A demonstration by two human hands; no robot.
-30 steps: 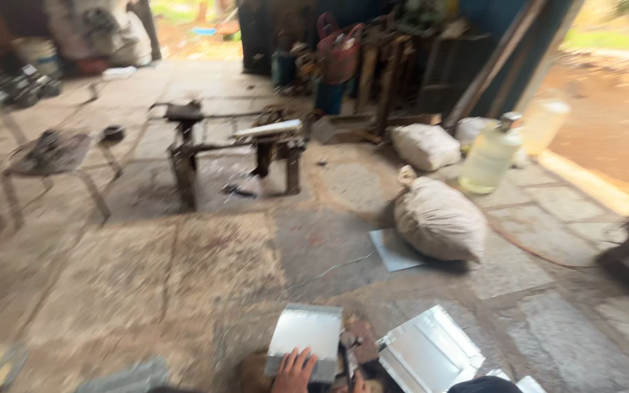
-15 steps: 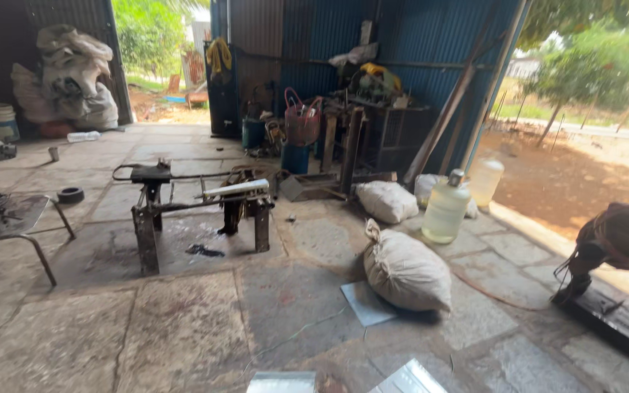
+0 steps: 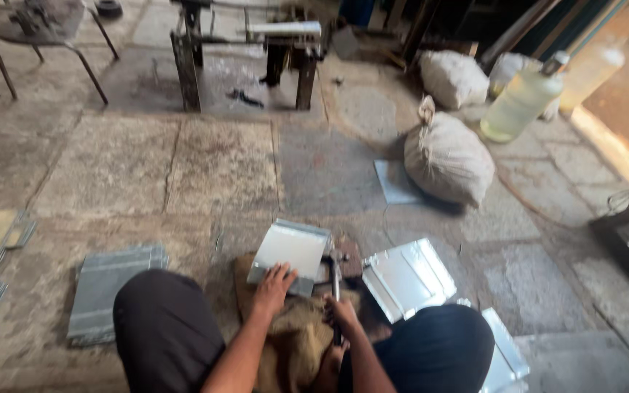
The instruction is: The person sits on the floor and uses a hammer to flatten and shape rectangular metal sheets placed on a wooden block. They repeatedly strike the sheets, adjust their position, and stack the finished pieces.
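Jug: a large clear plastic jug (image 3: 524, 102) with a dark cap stands at the upper right of the floor, holding pale yellowish liquid in its lower part.
Sacks: a tied, bulging pale sack (image 3: 447, 157) lies on the stone just left of the jug; a second white sack (image 3: 454, 77) lies behind it. What fills them cannot be told.
Left hand: the left hand (image 3: 274, 287) lies flat, fingers spread, pressing on the near edge of a folded sheet-metal piece (image 3: 291, 253); its grip is open, palm down on the metal.
Right hand: the right hand (image 3: 342, 315) is closed around the handle of a hammer (image 3: 335, 271), whose head sits just beside the right edge of the metal piece.
Work spot: the metal piece rests on a brown block padded with burlap cloth (image 3: 293, 342), between the person's knees in dark trousers.
Other metal: a shiny ribbed sheet (image 3: 406, 278) lies just right of the hammer; another sheet (image 3: 505, 354) pokes out by the right knee; a grey stack of sheets (image 3: 111, 285) lies at the left; a flat sheet (image 3: 394, 182) lies beside the tied sack.
Floor: large worn stone slabs (image 3: 118, 164), dusty and grey.
Room: an open workshop; a metal bending stand (image 3: 245, 54) sits at the top centre, a small metal-legged stool (image 3: 38, 33) at the top left, and blue corrugated walling at the upper right.
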